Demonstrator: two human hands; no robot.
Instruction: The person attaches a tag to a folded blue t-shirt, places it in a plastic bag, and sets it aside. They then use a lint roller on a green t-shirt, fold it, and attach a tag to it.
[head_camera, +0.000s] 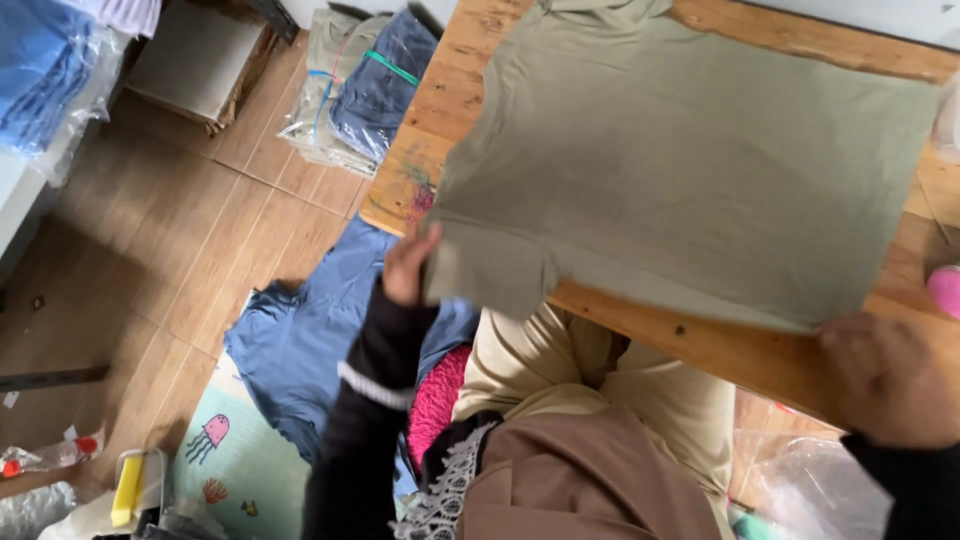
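An olive-green T-shirt (690, 170) lies spread flat over a wooden table (740, 345), covering most of its top. My left hand (408, 265) pinches the shirt's near left corner by the sleeve, just off the table's edge. My right hand (890, 375) holds the near right hem corner at the table's front edge. Both arms wear black sleeves; the left cuff has a white stripe.
A blue garment (300, 340) lies on the floor beside a pale mat with sea-creature prints (240, 465). Folded clothes in clear bags (360, 90) sit on the wooden floor. A cardboard box (200, 60) stands behind them. A pink object (945, 290) rests at the table's right edge.
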